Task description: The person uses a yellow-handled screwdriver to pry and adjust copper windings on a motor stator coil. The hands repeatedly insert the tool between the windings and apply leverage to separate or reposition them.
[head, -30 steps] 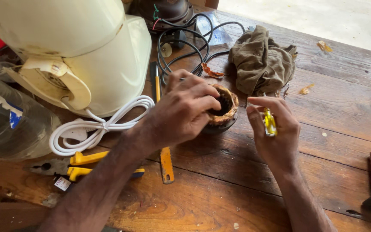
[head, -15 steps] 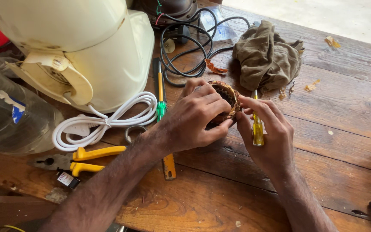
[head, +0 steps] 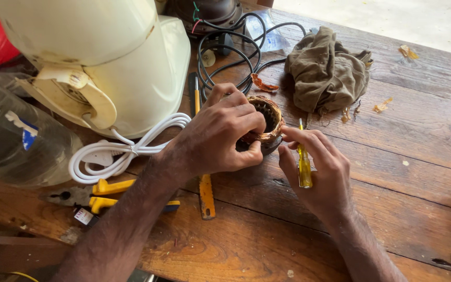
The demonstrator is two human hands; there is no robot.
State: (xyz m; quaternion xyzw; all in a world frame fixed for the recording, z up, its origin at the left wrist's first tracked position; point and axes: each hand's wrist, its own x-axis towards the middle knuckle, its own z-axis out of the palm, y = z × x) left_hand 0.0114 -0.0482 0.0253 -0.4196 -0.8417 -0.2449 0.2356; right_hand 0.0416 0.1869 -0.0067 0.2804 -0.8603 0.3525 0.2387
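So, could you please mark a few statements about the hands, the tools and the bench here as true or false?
1. The left hand grips the copper-wound motor stator. True.
2. The right hand holds pliers. False: it holds a yellow-handled screwdriver; the yellow-handled pliers lie on the wooden bench.
3. The white power cord is bundled. True.
4. The olive rag covers the stator. False: it lies beyond it.
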